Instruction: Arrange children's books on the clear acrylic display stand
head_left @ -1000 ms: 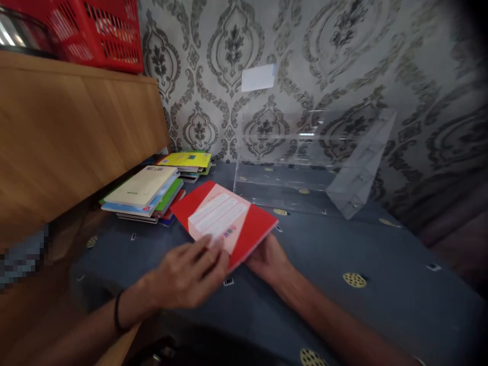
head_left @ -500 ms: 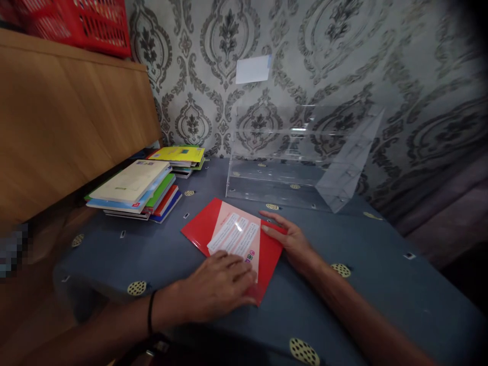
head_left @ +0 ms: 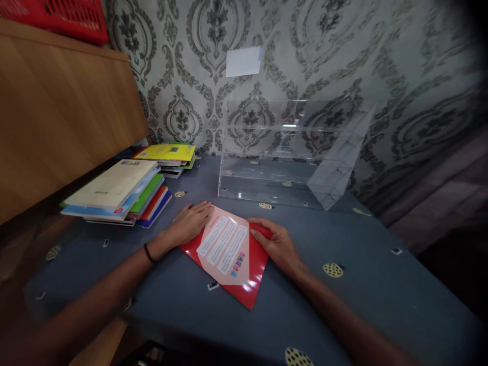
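A thin red book [head_left: 224, 249] with a pink panel of printed text lies on the patterned blue tablecloth [head_left: 320, 310], turned at an angle. My left hand [head_left: 190, 223], with a black band at its wrist, rests flat on the book's far left corner, fingers stretched out. At the right edge, my right hand [head_left: 276, 244] grips the book, thumb on top; part of its fingers is hidden. Behind the book stands a clear acrylic tiered rack [head_left: 267, 162], with no books on its shelves.
To the left is a stack of books [head_left: 110, 185], topped by a cream cover. A second stack [head_left: 165, 152] with a yellow book on top sits behind it. A wooden cabinet [head_left: 68, 96] carrying a red basket [head_left: 84, 20] borders the left side. Patterned wallpaper [head_left: 335, 61] covers the wall behind.
My left hand has moved from the book's near edge up to its far left corner, uncovering the lower text. My right hand still holds the right edge. The view has shifted slightly right.
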A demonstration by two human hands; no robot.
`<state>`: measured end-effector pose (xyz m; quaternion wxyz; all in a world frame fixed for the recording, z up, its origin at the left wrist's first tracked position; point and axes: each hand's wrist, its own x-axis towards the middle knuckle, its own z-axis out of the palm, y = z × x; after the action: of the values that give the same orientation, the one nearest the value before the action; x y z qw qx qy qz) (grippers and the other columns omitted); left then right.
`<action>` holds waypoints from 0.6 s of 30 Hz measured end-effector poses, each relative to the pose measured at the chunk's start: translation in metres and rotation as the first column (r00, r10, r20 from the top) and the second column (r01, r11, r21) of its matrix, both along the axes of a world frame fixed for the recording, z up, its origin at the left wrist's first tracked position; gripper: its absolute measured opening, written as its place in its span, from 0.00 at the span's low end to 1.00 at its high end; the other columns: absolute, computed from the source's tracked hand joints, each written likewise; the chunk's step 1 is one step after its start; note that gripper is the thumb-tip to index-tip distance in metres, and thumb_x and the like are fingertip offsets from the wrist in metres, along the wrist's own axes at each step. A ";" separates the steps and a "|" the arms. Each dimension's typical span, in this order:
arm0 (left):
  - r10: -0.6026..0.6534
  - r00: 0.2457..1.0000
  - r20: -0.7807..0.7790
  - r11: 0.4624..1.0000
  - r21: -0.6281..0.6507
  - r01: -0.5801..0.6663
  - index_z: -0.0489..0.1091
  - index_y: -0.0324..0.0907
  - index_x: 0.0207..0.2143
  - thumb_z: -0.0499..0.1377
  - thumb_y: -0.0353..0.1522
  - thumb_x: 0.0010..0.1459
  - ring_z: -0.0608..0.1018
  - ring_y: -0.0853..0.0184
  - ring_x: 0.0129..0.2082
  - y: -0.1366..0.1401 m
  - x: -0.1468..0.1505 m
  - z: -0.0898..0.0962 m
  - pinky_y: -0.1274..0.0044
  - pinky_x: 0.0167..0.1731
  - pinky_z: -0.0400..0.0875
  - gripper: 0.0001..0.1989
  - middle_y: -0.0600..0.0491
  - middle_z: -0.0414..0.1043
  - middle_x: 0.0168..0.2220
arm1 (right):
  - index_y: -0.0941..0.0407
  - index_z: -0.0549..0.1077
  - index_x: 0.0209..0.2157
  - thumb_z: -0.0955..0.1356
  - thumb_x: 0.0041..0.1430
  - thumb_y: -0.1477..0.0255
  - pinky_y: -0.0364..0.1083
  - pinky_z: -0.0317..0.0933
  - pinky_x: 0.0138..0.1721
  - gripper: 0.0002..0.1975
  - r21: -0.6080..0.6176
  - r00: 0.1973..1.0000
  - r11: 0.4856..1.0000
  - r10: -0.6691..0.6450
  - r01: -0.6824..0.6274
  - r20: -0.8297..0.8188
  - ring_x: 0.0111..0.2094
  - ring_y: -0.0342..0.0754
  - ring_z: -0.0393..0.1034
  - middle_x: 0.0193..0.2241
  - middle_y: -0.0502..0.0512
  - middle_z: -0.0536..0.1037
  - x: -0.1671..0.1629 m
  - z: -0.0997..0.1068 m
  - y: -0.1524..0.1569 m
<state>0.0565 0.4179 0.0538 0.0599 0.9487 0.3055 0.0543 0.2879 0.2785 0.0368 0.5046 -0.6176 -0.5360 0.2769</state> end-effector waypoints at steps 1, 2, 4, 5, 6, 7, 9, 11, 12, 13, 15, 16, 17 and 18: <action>0.001 1.000 0.007 1.000 -0.005 -0.001 0.60 0.39 0.66 0.42 0.35 0.73 0.60 0.60 0.70 0.003 -0.001 -0.001 0.59 0.66 0.57 0.24 0.43 0.58 0.70 | 0.51 0.80 0.41 0.68 0.58 0.64 0.53 0.74 0.42 0.13 -0.007 1.000 1.000 0.001 -0.001 0.018 0.39 0.55 0.80 0.40 0.54 0.84 0.001 0.000 0.000; 0.001 1.000 0.016 1.000 -0.001 -0.001 0.60 0.39 0.66 0.42 0.35 0.73 0.60 0.60 0.70 0.005 -0.002 -0.003 0.59 0.66 0.57 0.24 0.43 0.58 0.69 | 0.52 0.80 0.41 0.68 0.58 0.64 0.53 0.74 0.41 0.13 -0.013 0.999 1.000 -0.005 0.005 0.040 0.39 0.55 0.80 0.39 0.54 0.84 0.002 0.000 0.000; 0.013 0.999 0.037 1.000 0.016 -0.014 0.61 0.39 0.66 0.42 0.35 0.72 0.61 0.60 0.70 0.005 -0.003 -0.006 0.60 0.66 0.57 0.24 0.43 0.59 0.69 | 0.52 0.80 0.41 0.67 0.59 0.64 0.53 0.74 0.41 0.12 -0.011 0.993 1.000 -0.027 0.028 0.116 0.38 0.55 0.80 0.38 0.55 0.84 0.005 -0.002 -0.001; 0.021 0.999 0.045 0.999 0.024 -0.022 0.61 0.39 0.65 0.43 0.35 0.72 0.61 0.60 0.70 0.004 -0.003 -0.007 0.60 0.66 0.57 0.24 0.42 0.59 0.69 | 0.52 0.80 0.41 0.67 0.60 0.65 0.54 0.73 0.41 0.12 0.006 0.983 0.999 -0.039 0.038 0.178 0.39 0.55 0.79 0.39 0.55 0.84 0.007 -0.003 -0.001; 0.026 0.998 0.053 0.999 0.032 -0.028 0.62 0.38 0.65 0.43 0.35 0.72 0.62 0.60 0.70 0.004 -0.003 -0.008 0.61 0.66 0.57 0.24 0.42 0.60 0.69 | 0.52 0.79 0.40 0.67 0.61 0.66 0.55 0.73 0.43 0.11 0.035 0.964 0.998 -0.051 0.043 0.262 0.40 0.56 0.79 0.39 0.55 0.84 0.008 -0.004 -0.002; 0.030 0.998 0.061 0.999 0.040 -0.032 0.62 0.38 0.65 0.44 0.35 0.71 0.62 0.60 0.70 0.003 -0.002 -0.009 0.62 0.66 0.57 0.24 0.42 0.60 0.69 | 0.53 0.79 0.40 0.66 0.61 0.68 0.56 0.72 0.45 0.10 0.072 0.930 0.997 -0.064 0.040 0.361 0.42 0.57 0.78 0.40 0.56 0.84 0.009 -0.004 -0.002; 0.037 0.997 0.075 0.998 0.055 -0.041 0.63 0.39 0.64 0.44 0.35 0.71 0.62 0.60 0.70 0.003 -0.002 -0.009 0.63 0.66 0.57 0.23 0.42 0.61 0.68 | 0.54 0.79 0.40 0.64 0.64 0.71 0.60 0.69 0.49 0.11 0.153 0.821 0.988 -0.096 0.011 0.563 0.46 0.60 0.76 0.43 0.60 0.83 0.005 -0.001 -0.004; 0.048 0.996 0.077 0.996 0.066 -0.054 0.63 0.39 0.64 0.45 0.35 0.71 0.62 0.59 0.69 0.003 -0.002 -0.010 0.61 0.66 0.58 0.23 0.42 0.61 0.68 | 0.55 0.79 0.43 0.62 0.67 0.74 0.62 0.68 0.50 0.13 0.196 0.697 0.977 -0.087 -0.079 0.712 0.49 0.61 0.74 0.45 0.63 0.82 -0.007 0.006 -0.003; 0.051 0.996 0.077 0.996 0.071 -0.056 0.63 0.39 0.64 0.45 0.36 0.71 0.63 0.58 0.69 0.003 -0.002 -0.010 0.60 0.65 0.59 0.23 0.41 0.61 0.68 | 0.56 0.78 0.44 0.61 0.68 0.75 0.62 0.68 0.50 0.14 0.187 0.644 0.971 -0.048 -0.148 0.763 0.50 0.61 0.74 0.46 0.64 0.82 -0.015 0.010 -0.001; 0.049 0.996 0.077 0.996 0.077 -0.055 0.63 0.39 0.64 0.45 0.36 0.71 0.64 0.57 0.69 0.004 -0.002 -0.010 0.60 0.64 0.60 0.23 0.41 0.61 0.68 | 0.57 0.78 0.47 0.61 0.69 0.75 0.62 0.67 0.51 0.15 0.158 0.600 0.961 0.009 -0.225 0.800 0.52 0.60 0.73 0.48 0.65 0.81 -0.025 0.013 0.002; 0.035 0.996 0.084 0.995 0.092 -0.043 0.63 0.39 0.64 0.44 0.36 0.72 0.65 0.57 0.68 0.005 -0.003 -0.010 0.59 0.64 0.61 0.23 0.41 0.61 0.68 | 0.59 0.75 0.52 0.61 0.69 0.75 0.62 0.66 0.55 0.15 0.063 0.531 0.936 0.140 -0.345 0.836 0.56 0.60 0.71 0.53 0.67 0.79 -0.046 0.018 0.012; 0.028 0.996 0.088 0.994 0.099 -0.037 0.63 0.39 0.63 0.44 0.35 0.72 0.65 0.57 0.68 0.005 -0.003 -0.010 0.60 0.63 0.62 0.23 0.41 0.62 0.68 | 0.61 0.74 0.54 0.61 0.70 0.74 0.62 0.65 0.58 0.16 0.017 0.515 0.929 0.189 -0.369 0.836 0.59 0.59 0.69 0.56 0.68 0.76 -0.056 0.019 0.019; 0.022 0.996 0.088 0.994 0.103 -0.032 0.63 0.39 0.63 0.44 0.34 0.71 0.65 0.57 0.68 0.006 -0.004 -0.011 0.60 0.63 0.62 0.23 0.41 0.62 0.68 | 0.62 0.72 0.57 0.62 0.70 0.73 0.62 0.63 0.60 0.18 -0.025 0.508 0.928 0.226 -0.371 0.831 0.61 0.60 0.67 0.59 0.69 0.74 -0.064 0.019 0.025; 0.018 0.996 0.087 0.994 0.106 -0.027 0.64 0.39 0.63 0.43 0.33 0.71 0.65 0.58 0.68 0.006 -0.005 -0.012 0.61 0.63 0.62 0.23 0.41 0.62 0.68 | 0.63 0.70 0.60 0.62 0.70 0.72 0.62 0.60 0.63 0.20 -0.063 0.508 0.929 0.255 -0.364 0.823 0.64 0.60 0.64 0.61 0.70 0.71 -0.069 0.018 0.030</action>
<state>0.0520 0.4241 0.0420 0.0215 0.9439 0.3099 0.1120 0.2186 0.3089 0.0550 0.1764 -0.5376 -0.8244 0.0127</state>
